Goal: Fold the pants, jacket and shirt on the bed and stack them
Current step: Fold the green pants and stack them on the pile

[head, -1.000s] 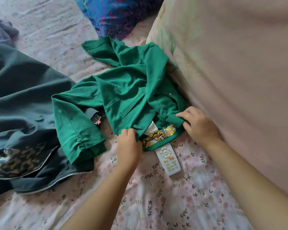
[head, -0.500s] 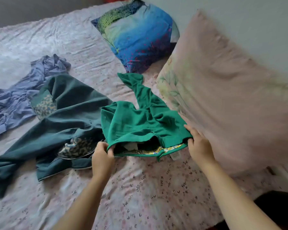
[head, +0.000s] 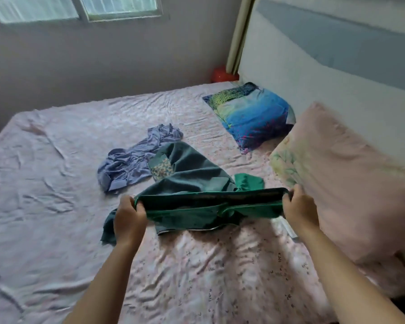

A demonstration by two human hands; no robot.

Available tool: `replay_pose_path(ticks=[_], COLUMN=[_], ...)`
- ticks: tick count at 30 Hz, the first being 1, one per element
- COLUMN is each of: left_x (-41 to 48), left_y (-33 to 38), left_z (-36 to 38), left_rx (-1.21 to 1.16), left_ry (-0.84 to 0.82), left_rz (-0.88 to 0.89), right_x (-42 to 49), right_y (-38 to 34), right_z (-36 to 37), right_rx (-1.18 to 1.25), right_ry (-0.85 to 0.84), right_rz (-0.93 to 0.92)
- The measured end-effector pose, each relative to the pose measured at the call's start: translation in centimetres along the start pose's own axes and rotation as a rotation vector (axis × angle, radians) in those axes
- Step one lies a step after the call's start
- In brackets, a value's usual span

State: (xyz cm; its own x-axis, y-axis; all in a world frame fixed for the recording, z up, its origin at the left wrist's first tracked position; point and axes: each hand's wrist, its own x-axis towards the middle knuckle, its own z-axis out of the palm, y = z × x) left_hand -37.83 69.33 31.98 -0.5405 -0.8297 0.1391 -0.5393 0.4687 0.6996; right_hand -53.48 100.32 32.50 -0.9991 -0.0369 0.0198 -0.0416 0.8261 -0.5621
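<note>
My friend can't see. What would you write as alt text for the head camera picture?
The left hand and right hand hold green pants stretched between them over the bed. A dark jacket and purple shirt lie crumpled behind.

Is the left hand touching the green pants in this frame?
Touching. The head view shows the left hand with its fingers curled round the left end of the waistband of the green pants, which it holds above the bed.
</note>
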Motion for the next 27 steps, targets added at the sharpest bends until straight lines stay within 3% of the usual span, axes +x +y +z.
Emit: replay_pose_path(ticks=[4, 8, 14, 20, 22, 24, 27], left_x=[3.3, 7.6, 11.6, 12.6, 13.8, 14.5, 14.2], left_y=[-1.8, -1.6, 3.6, 11.1, 11.5, 10.4, 9.0], left_z=[-8.0, -14.6, -23.5, -32.1, -33.7, -34.5, -35.1], left_rx=[0.023, 0.003, -0.22, -0.377, -0.466, -0.49, -0.406], left_ry=[0.043, 0.057, 0.234, 0.605, 0.576, 0.526, 0.528], left_rz=[0.031, 0.091, 0.117, 0.207, 0.178, 0.105, 0.072], right_x=[-2.0, -1.9, -0.1, 1.4, 1.5, 1.4, 1.1], right_y=[-8.0, -15.8, -26.4, -34.8, -35.5, -35.3, -35.3], right_z=[-1.9, -3.9, -8.2, -14.4, -15.2, -14.6, -13.9], right_rx=[-0.105, -0.011, 0.514, 0.974, 0.91, 0.66, 0.644], right_ry=[0.013, 0.079, 0.043, -0.058, -0.126, -0.132, -0.003], right_rz=[-0.106, -0.235, -0.222, -0.376, -0.453, -0.513, -0.528])
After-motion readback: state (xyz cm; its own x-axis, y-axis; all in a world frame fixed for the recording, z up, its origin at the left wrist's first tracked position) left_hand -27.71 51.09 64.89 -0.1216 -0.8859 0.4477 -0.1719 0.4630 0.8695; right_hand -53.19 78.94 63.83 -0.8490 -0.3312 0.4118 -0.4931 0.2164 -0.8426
